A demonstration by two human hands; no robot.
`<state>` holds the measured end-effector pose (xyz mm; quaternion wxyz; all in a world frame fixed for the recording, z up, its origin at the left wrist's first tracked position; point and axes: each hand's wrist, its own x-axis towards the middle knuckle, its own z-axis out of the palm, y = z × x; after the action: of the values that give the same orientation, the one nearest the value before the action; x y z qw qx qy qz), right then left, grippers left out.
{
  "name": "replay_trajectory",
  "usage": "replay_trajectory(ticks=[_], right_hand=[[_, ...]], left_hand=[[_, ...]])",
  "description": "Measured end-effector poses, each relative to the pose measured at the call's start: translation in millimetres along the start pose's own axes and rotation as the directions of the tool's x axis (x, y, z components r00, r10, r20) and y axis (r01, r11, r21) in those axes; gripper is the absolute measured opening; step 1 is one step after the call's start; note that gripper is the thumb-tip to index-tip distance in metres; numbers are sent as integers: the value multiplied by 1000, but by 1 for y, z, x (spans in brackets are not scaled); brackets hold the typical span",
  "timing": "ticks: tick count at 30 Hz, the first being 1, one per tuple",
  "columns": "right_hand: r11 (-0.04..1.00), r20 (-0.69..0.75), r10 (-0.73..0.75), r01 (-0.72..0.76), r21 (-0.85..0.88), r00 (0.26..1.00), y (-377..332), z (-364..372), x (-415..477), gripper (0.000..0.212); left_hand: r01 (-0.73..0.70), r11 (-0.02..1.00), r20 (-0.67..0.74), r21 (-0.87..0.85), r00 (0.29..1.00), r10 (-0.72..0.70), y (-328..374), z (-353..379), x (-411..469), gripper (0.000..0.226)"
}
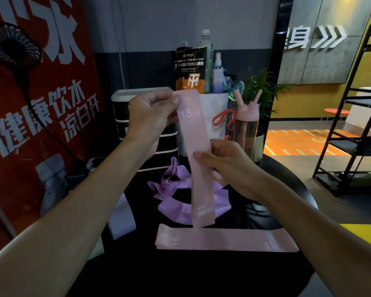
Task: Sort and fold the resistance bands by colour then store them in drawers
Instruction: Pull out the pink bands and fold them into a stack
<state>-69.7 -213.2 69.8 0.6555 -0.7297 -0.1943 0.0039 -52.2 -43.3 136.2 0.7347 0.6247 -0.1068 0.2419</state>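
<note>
Aloft, pink band [198, 151] below left grip [150, 118].

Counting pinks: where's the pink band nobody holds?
Head view, lower centre: the loose pink band lies flat on the black table, nearer the camera than the purple bands.

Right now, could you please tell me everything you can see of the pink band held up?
The held band is a flat pale-pink loop, fabric-like, printed "15 LB" in white near its top. It hangs nearly upright. The left hand pinches its top end; the right hand grips its middle. Its lower end hangs before the purple bands.
</note>
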Motion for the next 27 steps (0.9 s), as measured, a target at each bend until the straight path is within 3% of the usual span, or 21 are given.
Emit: replay_trajectory(ticks=[5,11,15,23,27], right_hand=[[1000,124,24,-25,2,992,13,-9,-14,14],[985,180,73,-99,139,981,30,-25,-30,31],[981,119,166,-177,85,979,38,-41,-43,42],[970,31,242,-241,-30,970,54,-78,-72,21],[974,-47,197,-201,-107,979,68,-99,-91,8]], left_hand=[[-11,1000,-35,-27,999,10,-7,-9,-7,16],[-17,1000,-96,23,995,19,-26,-27,-9,20],[12,998,-138,56,990,-5,-38,-37,-19,22],[67,993,-217,93,975,-45,-70,-63,-54,17],[130,968,-240,213,968,-77,-90,-75,-80,18]])
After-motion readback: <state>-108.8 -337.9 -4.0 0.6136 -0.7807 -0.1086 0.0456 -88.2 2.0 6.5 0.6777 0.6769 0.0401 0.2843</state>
